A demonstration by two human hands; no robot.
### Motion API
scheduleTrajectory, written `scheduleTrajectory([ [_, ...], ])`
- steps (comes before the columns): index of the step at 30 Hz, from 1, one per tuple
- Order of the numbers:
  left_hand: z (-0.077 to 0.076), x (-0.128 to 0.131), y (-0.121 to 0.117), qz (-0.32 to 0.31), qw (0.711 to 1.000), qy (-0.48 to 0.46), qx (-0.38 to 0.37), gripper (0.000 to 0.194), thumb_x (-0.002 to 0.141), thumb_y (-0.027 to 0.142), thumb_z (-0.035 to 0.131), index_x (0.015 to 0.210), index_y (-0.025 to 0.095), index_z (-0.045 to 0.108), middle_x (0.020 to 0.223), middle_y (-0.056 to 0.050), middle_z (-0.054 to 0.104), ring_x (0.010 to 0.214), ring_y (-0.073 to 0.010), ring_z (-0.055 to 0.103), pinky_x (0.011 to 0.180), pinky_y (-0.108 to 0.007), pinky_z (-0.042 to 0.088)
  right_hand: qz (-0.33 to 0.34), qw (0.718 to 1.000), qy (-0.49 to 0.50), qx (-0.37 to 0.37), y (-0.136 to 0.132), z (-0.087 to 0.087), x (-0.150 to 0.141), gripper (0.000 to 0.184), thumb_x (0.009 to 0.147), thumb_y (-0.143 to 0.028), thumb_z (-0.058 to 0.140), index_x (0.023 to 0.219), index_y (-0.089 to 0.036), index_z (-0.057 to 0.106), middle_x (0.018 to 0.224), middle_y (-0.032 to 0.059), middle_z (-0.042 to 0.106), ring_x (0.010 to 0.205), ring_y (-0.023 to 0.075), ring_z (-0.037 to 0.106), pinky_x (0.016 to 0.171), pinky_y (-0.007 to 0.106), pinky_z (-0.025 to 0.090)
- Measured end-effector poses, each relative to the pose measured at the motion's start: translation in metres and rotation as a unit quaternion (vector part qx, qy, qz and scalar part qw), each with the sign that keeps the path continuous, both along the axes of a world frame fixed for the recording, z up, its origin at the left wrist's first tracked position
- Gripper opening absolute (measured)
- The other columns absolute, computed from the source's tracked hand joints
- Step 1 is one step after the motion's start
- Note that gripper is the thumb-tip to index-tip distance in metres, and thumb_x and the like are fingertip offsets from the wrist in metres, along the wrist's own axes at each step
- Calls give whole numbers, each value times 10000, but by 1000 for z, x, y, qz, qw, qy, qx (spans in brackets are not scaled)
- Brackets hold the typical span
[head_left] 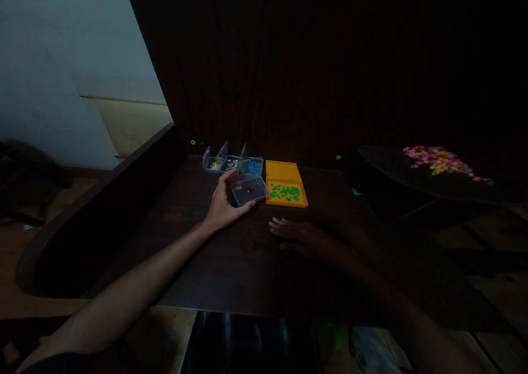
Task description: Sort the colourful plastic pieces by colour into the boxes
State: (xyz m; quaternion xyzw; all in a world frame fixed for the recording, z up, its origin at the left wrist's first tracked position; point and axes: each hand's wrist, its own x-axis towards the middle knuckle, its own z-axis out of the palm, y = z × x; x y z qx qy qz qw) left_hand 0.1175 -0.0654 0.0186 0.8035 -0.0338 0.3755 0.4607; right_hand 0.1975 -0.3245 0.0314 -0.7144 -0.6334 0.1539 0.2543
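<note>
My left hand (223, 204) grips a small clear plastic box (249, 191) with a few red bits inside, thumb on its far side and fingers along its near edge. The box rests on the dark wooden table (247, 264), just left of an orange tray (285, 185) strewn with small green pieces. My right hand (295, 235) lies flat on the table in front of the tray, fingers stretched out and holding nothing.
Three more clear boxes with raised lids stand in a row behind: one with yellow bits (213, 163), one with pale bits (231, 164), one with blue bits (251, 166). A heap of pink and yellow pieces (439, 160) lies on a dark surface at right. The scene is dim.
</note>
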Motion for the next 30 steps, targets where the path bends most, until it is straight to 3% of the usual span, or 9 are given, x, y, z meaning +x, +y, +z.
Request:
scheduleTrajectory([
  [5,0,0,1,3,1000,0,0,871,651,345,819,1370,233,340,1285,-131,532,1168,-274,580,929,-451,568,23,997,-28,61,-1,-7,-3,350,899,-129,540,1221,-208,649,1295,89,605,1207,211,569,1010,364,506],
  [11,-2,0,1,-1,1000,9,-3,872,649,341,821,1370,246,341,1362,-139,480,1186,-286,572,940,-472,561,43,992,-38,108,-3,-14,-5,360,869,-49,456,1104,-173,699,1179,109,682,1148,215,617,946,363,549],
  [22,-3,-1,0,-7,1000,11,6,876,655,328,817,1380,246,333,1343,-138,496,1189,-285,571,941,-477,563,8,983,-165,82,-2,-1,-13,355,870,-41,448,1083,-183,695,1088,112,706,972,192,680,849,338,576],
  [30,-1,-1,0,1,1000,13,8,866,658,335,813,1376,237,340,1331,-144,510,1179,-286,577,948,-483,557,20,982,-171,74,-3,-4,-10,361,884,-55,444,1123,-185,682,1115,121,689,972,193,669,833,345,571],
])
